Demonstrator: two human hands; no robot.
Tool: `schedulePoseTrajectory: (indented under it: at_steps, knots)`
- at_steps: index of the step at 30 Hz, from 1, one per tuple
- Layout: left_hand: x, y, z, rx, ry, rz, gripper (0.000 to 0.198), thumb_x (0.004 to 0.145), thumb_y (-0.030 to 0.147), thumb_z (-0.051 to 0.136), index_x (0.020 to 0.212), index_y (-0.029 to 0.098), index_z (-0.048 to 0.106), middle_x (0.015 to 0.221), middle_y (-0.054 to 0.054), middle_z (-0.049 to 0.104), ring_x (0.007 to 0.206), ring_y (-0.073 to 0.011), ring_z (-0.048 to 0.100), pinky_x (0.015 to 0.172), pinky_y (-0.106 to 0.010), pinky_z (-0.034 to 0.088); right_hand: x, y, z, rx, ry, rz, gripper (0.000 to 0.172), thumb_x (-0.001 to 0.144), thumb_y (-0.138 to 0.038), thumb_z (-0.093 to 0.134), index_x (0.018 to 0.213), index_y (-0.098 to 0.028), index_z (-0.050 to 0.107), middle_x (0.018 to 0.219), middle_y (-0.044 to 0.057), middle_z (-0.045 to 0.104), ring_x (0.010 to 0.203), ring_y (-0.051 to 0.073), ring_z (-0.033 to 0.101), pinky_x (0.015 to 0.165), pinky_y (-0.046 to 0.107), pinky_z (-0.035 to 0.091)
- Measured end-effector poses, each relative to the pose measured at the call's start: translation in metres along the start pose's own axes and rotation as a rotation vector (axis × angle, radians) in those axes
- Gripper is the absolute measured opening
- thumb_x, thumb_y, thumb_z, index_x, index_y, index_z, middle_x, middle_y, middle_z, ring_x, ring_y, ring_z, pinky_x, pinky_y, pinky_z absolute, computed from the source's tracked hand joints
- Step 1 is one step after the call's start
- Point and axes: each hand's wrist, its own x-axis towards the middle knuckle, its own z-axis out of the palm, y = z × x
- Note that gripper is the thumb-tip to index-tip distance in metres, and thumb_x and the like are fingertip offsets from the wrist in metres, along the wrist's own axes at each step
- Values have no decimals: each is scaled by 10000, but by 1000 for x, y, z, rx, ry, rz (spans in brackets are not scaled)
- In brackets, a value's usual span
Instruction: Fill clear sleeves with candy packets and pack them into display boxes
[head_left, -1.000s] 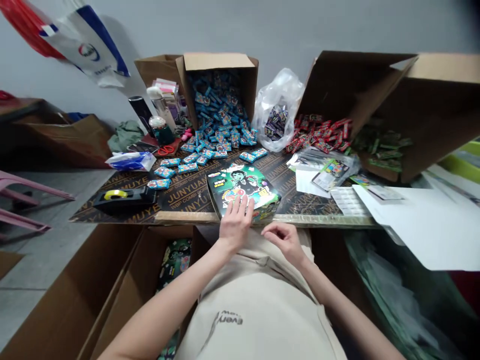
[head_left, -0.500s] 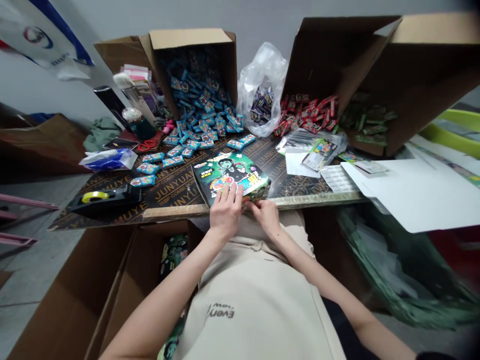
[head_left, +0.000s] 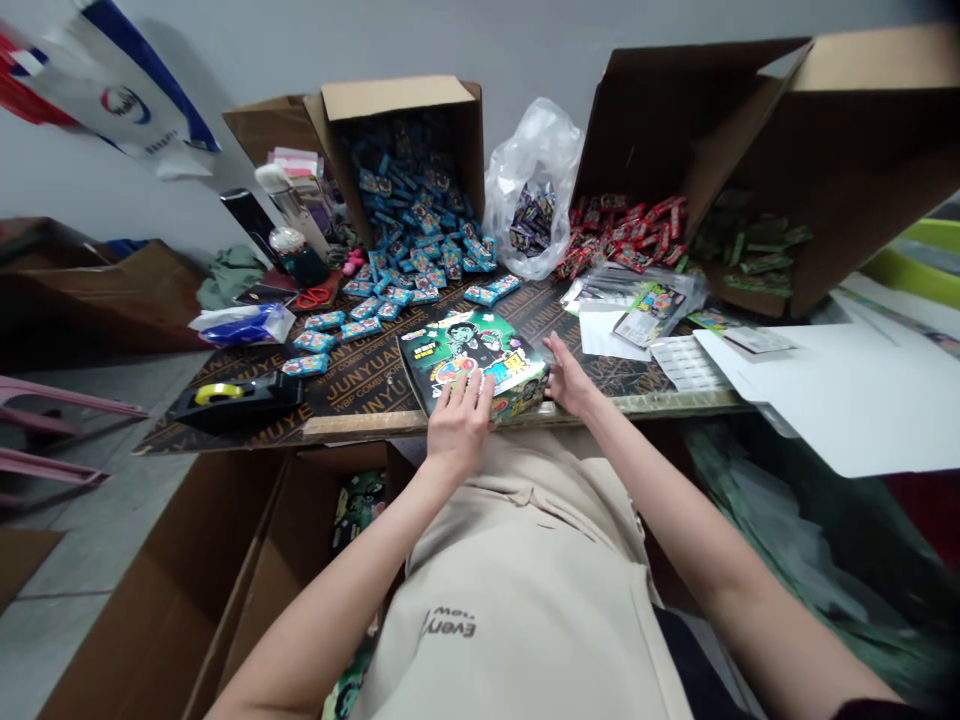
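Right hand (head_left: 571,380) has moved out beside the green printed carton (head_left: 469,358), grip open, left hand (head_left: 459,428) spread flat on it; stiff and light-looking, it would lift best by its edges.

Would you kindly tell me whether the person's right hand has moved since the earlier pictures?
Yes: the right hand has moved forward, now beyond the wooden table edge and beside the green printed box.
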Motion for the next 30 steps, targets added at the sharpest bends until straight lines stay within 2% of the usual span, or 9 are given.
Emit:
schedulePoseTrajectory:
  at_steps: [2, 4, 8, 14, 18, 23, 27, 29, 30]
  knots:
    - [-2, -3, -4, -11, 7, 4, 611, 709, 190, 592, 1291, 187, 405, 1323, -117, 440, 1243, -291, 364, 1037, -446, 247, 6, -12, 5, 137, -207, 108, 593, 785, -565, 421, 1294, -270, 356, 1020, 43, 615, 721, 156, 590, 615, 246, 437]
    - [-5, -7, -11, -20, 25, -2, 587, 708, 240, 607, 1266, 175, 435, 1299, -120, 468, 1219, -289, 398, 1032, -440, 259, 0, -21, 10, 205, -298, 177, 647, 717, -461, 562, 1305, -349, 316, 1068, 8, 601, 771, 170, 595, 613, 250, 441]
    - [-11, -10, -23, 45, 42, -36, 590, 697, 328, 624, 1225, 114, 469, 1241, -150, 517, 1180, -301, 437, 1016, -428, 287, -22, -38, 18, 190, -295, 282, 769, 693, -415, 580, 1352, -383, 185, 1153, 25, 560, 840, 205, 591, 596, 275, 447]
    - [-16, 8, -30, 237, -4, -137, 733, 694, 419, 598, 1302, 93, 353, 1321, -184, 414, 1234, -333, 346, 1027, -469, 235, -41, -64, 27, 145, -271, 295, 903, 678, -468, 590, 1352, -441, -11, 1208, 5, 521, 869, 198, 582, 631, 317, 474]
    - [-18, 9, -25, 275, 41, -146, 719, 663, 429, 610, 1272, 118, 389, 1294, -186, 433, 1209, -323, 373, 1009, -477, 245, -49, -68, 33, 165, -240, 308, 865, 680, -477, 575, 1355, -429, 37, 1200, 13, 523, 849, 198, 584, 604, 313, 482]
    - [-13, -13, -37, 228, 31, 32, 659, 630, 466, 650, 1169, 122, 488, 1158, -189, 534, 1086, -325, 477, 902, -429, 361, -49, -59, 35, 209, -283, 338, 711, 673, -446, 582, 1300, -409, 247, 1073, 22, 589, 732, 183, 596, 531, 283, 472]
    - [-4, -34, -57, 29, -54, 158, 454, 711, 508, 577, 985, 146, 587, 942, -125, 631, 921, -266, 567, 813, -368, 419, -48, -57, 32, 207, -354, 340, 601, 666, -424, 595, 1225, -385, 379, 1054, 16, 604, 685, 178, 600, 518, 299, 487]
    - [-3, -48, -66, -162, -57, 132, 365, 773, 487, 513, 897, 160, 620, 871, -89, 652, 858, -224, 594, 783, -327, 434, -50, -57, 29, 224, -365, 347, 586, 671, -406, 600, 1219, -376, 395, 1063, 13, 609, 694, 184, 612, 529, 315, 502]
    - [-5, -57, -72, -284, -7, 56, 344, 799, 472, 483, 860, 166, 629, 848, -73, 657, 834, -202, 602, 770, -305, 438, -52, -57, 27, 235, -368, 363, 570, 673, -396, 603, 1210, -359, 416, 1069, 19, 612, 710, 193, 620, 541, 324, 510]
